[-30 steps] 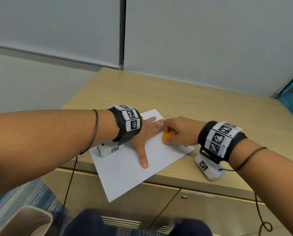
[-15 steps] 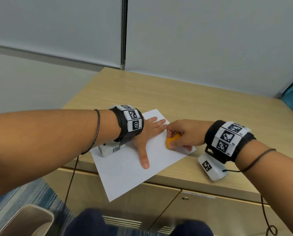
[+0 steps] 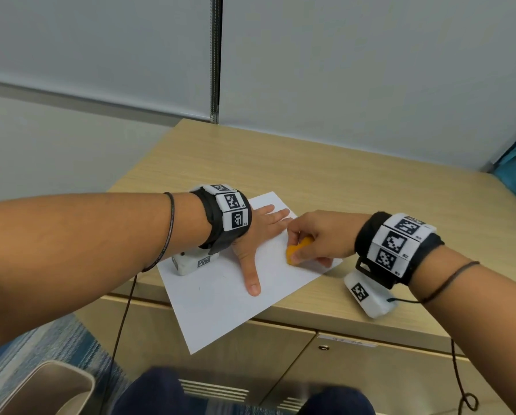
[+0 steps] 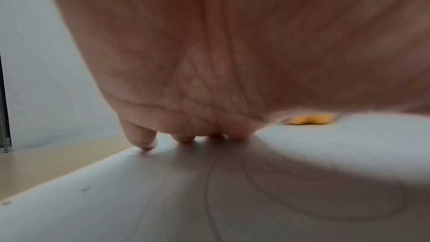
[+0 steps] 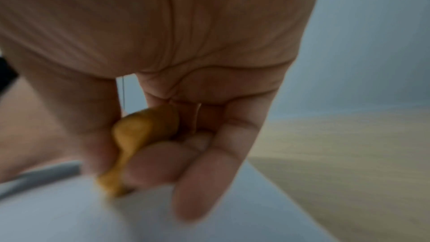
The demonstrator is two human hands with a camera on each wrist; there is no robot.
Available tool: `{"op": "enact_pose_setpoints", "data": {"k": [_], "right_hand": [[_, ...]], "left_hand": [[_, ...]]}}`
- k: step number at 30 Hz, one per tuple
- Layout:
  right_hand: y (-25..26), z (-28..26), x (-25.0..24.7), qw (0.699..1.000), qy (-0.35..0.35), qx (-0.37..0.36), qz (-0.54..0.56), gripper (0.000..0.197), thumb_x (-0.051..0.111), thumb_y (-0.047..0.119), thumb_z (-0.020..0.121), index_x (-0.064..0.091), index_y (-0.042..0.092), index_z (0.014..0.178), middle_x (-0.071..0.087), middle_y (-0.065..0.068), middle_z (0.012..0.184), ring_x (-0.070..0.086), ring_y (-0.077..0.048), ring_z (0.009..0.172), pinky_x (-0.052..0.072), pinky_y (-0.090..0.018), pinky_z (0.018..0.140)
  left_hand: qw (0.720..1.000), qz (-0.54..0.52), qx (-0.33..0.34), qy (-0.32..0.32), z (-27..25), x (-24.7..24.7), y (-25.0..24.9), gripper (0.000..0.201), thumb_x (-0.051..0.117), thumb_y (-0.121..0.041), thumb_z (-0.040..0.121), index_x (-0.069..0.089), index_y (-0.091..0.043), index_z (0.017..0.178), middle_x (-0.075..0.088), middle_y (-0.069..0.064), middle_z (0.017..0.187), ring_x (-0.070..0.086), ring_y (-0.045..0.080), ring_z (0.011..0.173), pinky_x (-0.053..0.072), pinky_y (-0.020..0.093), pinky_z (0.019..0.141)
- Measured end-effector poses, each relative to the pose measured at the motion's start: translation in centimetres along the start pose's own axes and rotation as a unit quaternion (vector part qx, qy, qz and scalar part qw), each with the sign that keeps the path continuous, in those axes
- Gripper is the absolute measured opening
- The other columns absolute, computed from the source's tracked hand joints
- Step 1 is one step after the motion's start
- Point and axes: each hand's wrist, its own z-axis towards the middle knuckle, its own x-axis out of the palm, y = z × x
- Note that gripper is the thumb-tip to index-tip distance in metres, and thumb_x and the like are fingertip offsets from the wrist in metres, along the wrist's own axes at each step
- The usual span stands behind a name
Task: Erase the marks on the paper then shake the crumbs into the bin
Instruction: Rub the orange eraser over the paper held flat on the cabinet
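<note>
Left hand (image 3: 259,232) flat, fingers spread, pinning my paper (image 3: 221,301) on bench (image 3: 325,175). Right hand (image 3: 319,235) pinches orange eraser (image 3: 297,250) at 3 o'clock. Only left wrist view shows faint pencil loops (image 4: 279,181).

A light wood-grain tabletop (image 3: 340,181) is seen above cabinet doors (image 3: 355,369). A white sheet of paper (image 3: 221,310) is laid directly on it at an angle, its near corner carried past the tabletop's front edge. Faint pencil lines (image 4: 232,181) are drawn across the paper. Beyond and right of the paper, bare wood is shown.
</note>
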Motion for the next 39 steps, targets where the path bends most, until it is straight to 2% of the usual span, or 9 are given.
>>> {"op": "enact_pose_setpoints", "data": {"k": [5, 8, 13, 20, 25, 29, 32, 36, 39], "right_hand": [[-0.9, 2.1, -0.9, 0.989, -0.125, 0.071, 0.026, 0.025, 0.065, 0.034, 0.092, 0.059, 0.012, 0.102, 0.065, -0.002, 0.077, 0.069, -0.02, 0.058, 0.061, -0.037, 0.067], [-0.6, 1.1, -0.2, 0.991, -0.107, 0.05, 0.06, 0.019, 0.067, 0.028, 0.092, 0.058, 0.012, 0.098, 0.063, -0.002, 0.076, 0.064, -0.013, 0.052, 0.059, -0.035, 0.059], [0.0, -1.2, 0.3, 0.998, 0.054, 0.002, 0.032, 0.02, 0.073, 0.035, 0.086, 0.06, 0.021, 0.094, 0.072, -0.017, 0.083, 0.067, -0.018, 0.061, 0.055, -0.032, 0.064], [-1.3, 2.5, -1.5, 0.987, -0.131, 0.082, 0.046, 0.021, 0.066, 0.031, 0.092, 0.058, 0.013, 0.101, 0.07, -0.004, 0.076, 0.066, -0.012, 0.052, 0.056, -0.027, 0.055], [0.1, 2.0, -0.4, 0.989, -0.113, 0.073, 0.054, 0.021, 0.065, 0.029, 0.092, 0.057, 0.011, 0.101, 0.068, -0.002, 0.072, 0.065, -0.016, 0.056, 0.059, -0.034, 0.064], [2.6, -0.7, 1.7, 0.996, -0.071, -0.009, -0.053, 0.021, 0.063, 0.034, 0.093, 0.056, 0.016, 0.099, 0.056, 0.008, 0.079, 0.055, -0.011, 0.065, 0.043, -0.024, 0.06], [3.7, -1.9, 3.2, 0.993, -0.052, -0.053, -0.091, 0.02, 0.063, 0.038, 0.091, 0.054, 0.02, 0.095, 0.056, 0.007, 0.083, 0.052, -0.012, 0.071, 0.046, -0.029, 0.066], [2.4, -1.1, 1.3, 0.995, -0.082, 0.017, -0.055, 0.025, 0.061, 0.036, 0.094, 0.06, 0.013, 0.102, 0.056, 0.008, 0.077, 0.051, -0.004, 0.061, 0.042, -0.024, 0.058], [2.2, -0.8, 1.0, 0.991, -0.116, 0.042, -0.044, 0.024, 0.06, 0.032, 0.094, 0.058, 0.01, 0.1, 0.06, 0.0, 0.08, 0.055, -0.012, 0.061, 0.045, -0.027, 0.057]], "left_hand": [[1.0, -0.005, -0.011, -0.009, -0.1, 0.3, 0.2, 0.16, 0.078, -0.081, 0.046, -0.031, -0.03, 0.152, -0.037, -0.009, 0.159, -0.025, 0.02, 0.151, -0.002, 0.064, 0.119], [1.0, -0.004, -0.014, -0.009, 0.0, 0.3, 0.1, 0.161, 0.078, -0.082, 0.046, -0.032, -0.029, 0.151, -0.037, -0.009, 0.159, -0.025, 0.02, 0.15, -0.003, 0.064, 0.119], [1.0, -0.002, -0.012, -0.005, 0.0, 0.2, -0.1, 0.161, 0.08, -0.08, 0.048, -0.031, -0.027, 0.152, -0.038, -0.007, 0.159, -0.025, 0.022, 0.151, -0.002, 0.062, 0.12], [1.0, -0.01, -0.01, -0.024, -0.1, 0.4, 0.1, 0.158, 0.079, -0.08, 0.05, -0.028, -0.028, 0.153, -0.034, -0.008, 0.161, -0.023, 0.02, 0.151, -0.005, 0.062, 0.119], [0.999, -0.019, -0.032, -0.03, 0.3, -0.1, 0.6, 0.156, 0.078, -0.081, 0.05, -0.025, -0.028, 0.155, -0.03, -0.006, 0.163, -0.019, 0.023, 0.152, -0.001, 0.06, 0.119], [0.999, -0.006, -0.038, -0.022, 0.5, -0.2, 0.6, 0.158, 0.075, -0.084, 0.048, -0.027, -0.026, 0.154, -0.031, -0.004, 0.163, -0.02, 0.026, 0.152, 0.001, 0.06, 0.119], [0.999, 0.005, -0.038, -0.019, 0.5, -0.2, 0.7, 0.159, 0.073, -0.087, 0.048, -0.028, -0.024, 0.154, -0.032, -0.003, 0.162, -0.02, 0.026, 0.152, 0.0, 0.061, 0.12], [0.999, 0.007, -0.037, -0.023, 0.7, -0.1, 0.7, 0.159, 0.072, -0.088, 0.046, -0.029, -0.029, 0.153, -0.032, -0.002, 0.162, -0.021, 0.029, 0.152, 0.0, 0.063, 0.12], [0.999, 0.006, -0.038, -0.022, 0.8, 0.1, 0.8, 0.157, 0.072, -0.089, 0.044, -0.03, -0.037, 0.151, -0.034, -0.003, 0.161, -0.023, 0.032, 0.151, -0.001, 0.066, 0.117]]}}
